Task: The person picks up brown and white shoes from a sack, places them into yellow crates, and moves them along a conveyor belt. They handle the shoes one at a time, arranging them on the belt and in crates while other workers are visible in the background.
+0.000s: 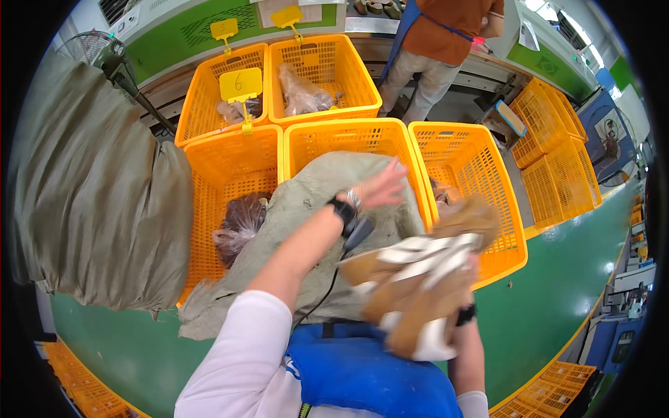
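A person's two bare hands work above a row of three yellow plastic crates. The left hand (382, 187) reaches over the middle crate (348, 136), near its right edge; its fingers are blurred but look spread, with nothing between them. Beneath it, a grey-green cloth (306, 184) drapes over the crate and spills past its front edge; whether the hand touches the cloth cannot be told. The right hand (471, 275) grips a brown-and-white bundle (421, 282), smeared by motion, raised in front of the front left corner of the right crate (512, 240). That hand is mostly hidden behind the bundle, so how each finger lies cannot be told. In the left crate (209, 181), a clear plastic bag (240, 226) with dark contents sits near the right edge. Behind stand two more yellow crates, and a yellow tag (240, 85) rises at the left one's front edge. A large cloth-covered heap (97, 188) fills the far left. Beyond the crates stands a co-worker (439, 31) in a rust-brown top
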`<action>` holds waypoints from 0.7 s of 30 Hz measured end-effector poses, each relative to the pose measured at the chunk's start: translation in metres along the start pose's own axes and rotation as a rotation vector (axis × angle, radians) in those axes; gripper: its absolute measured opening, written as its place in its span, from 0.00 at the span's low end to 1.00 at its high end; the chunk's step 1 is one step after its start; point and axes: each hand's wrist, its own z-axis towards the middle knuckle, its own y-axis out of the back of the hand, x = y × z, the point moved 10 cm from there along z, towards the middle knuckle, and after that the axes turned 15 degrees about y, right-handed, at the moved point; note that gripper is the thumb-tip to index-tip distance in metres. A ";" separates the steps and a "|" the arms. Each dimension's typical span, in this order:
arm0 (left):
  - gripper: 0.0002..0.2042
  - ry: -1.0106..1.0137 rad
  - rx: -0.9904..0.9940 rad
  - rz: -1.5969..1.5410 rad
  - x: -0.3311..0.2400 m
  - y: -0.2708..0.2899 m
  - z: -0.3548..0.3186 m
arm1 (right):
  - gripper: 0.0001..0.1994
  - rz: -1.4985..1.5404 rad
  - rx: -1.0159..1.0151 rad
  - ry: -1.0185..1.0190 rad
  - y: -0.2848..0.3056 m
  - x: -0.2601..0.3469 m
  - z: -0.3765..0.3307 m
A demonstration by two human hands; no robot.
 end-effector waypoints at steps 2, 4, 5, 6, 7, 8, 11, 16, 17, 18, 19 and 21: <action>0.35 -0.115 0.244 -0.014 -0.070 -0.044 -0.004 | 0.16 -0.591 0.176 0.267 -0.020 -0.026 0.027; 0.29 -0.160 0.145 0.268 -0.105 -0.048 -0.017 | 0.17 -0.298 0.132 -0.237 -0.014 -0.099 0.046; 0.26 -0.229 0.165 0.423 -0.117 -0.048 -0.031 | 0.18 -0.503 0.046 -0.106 0.003 -0.085 0.058; 0.21 -0.144 0.017 0.674 -0.110 -0.027 -0.038 | 0.20 -0.595 0.089 0.050 0.002 -0.066 0.072; 0.17 -0.136 -0.023 0.920 -0.100 -0.010 -0.049 | 0.20 -0.679 0.057 0.152 0.015 -0.039 0.078; 0.12 -0.098 -0.038 1.078 -0.069 0.010 -0.060 | 0.18 -0.673 -0.114 0.079 0.045 -0.020 0.075; 0.13 0.731 0.024 1.725 0.108 0.098 -0.079 | 0.12 -0.503 -0.327 0.195 0.093 0.049 0.069; 0.14 0.299 -0.899 1.946 0.075 0.154 -0.073 | 0.20 -0.507 -0.234 0.245 0.096 0.085 0.061; 0.18 0.234 -0.963 1.932 0.047 0.156 -0.071 | 0.20 -0.532 -0.223 0.247 0.090 0.083 0.059; 0.22 0.160 -1.054 1.900 0.014 0.154 -0.073 | 0.21 -0.548 -0.211 0.262 0.082 0.082 0.059; 0.25 0.060 -1.149 1.908 -0.012 0.146 -0.078 | 0.23 -0.561 -0.289 0.222 0.083 0.080 0.054; 0.32 -0.077 -1.239 1.820 -0.056 0.130 -0.082 | 0.23 -0.619 -0.171 0.250 0.053 0.079 0.054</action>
